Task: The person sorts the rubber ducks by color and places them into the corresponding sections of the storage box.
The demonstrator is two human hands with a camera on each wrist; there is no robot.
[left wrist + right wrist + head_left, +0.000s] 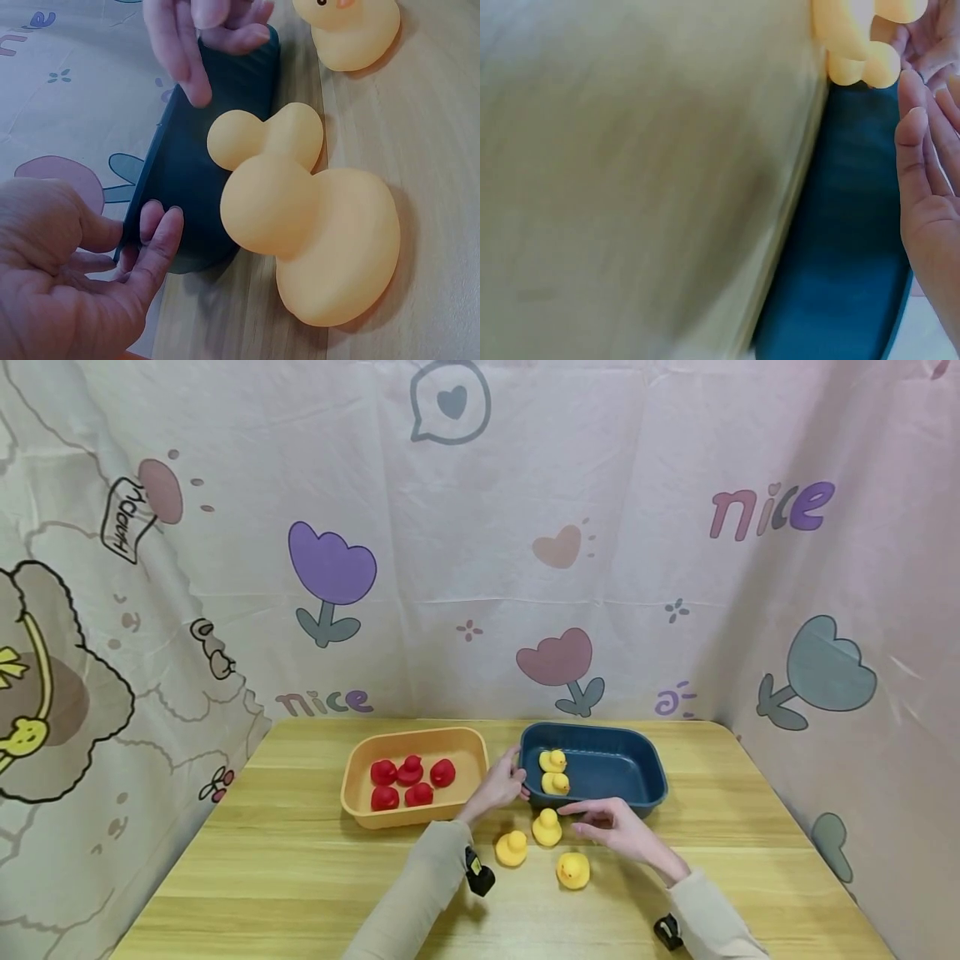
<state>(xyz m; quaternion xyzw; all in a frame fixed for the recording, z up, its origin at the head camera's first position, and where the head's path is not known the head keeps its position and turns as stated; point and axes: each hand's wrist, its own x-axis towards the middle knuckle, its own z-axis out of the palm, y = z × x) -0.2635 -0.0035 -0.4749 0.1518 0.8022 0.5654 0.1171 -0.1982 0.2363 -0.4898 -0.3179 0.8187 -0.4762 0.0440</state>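
Observation:
My left hand (497, 787) pinches the left rim of the dark blue plastic basin (611, 777), thumb outside and fingertips over the edge in the left wrist view. Two yellow toy ducks (555, 783) sit inside the basin at its left end. Just before its front wall my right hand (618, 828) hovers with fingers extended, holding nothing. Its fingertips are close to a yellow duck (547, 829) on the table. Another yellow duck (512, 849) stands to the left of that one, and a third duck (573, 871) is nearer me.
An orange-yellow basin (352, 802) with several red toy ducks (410, 771) stands left of the blue one, beside my left forearm. Both basins are on a wooden table (300, 877), backed by a printed curtain (450, 527).

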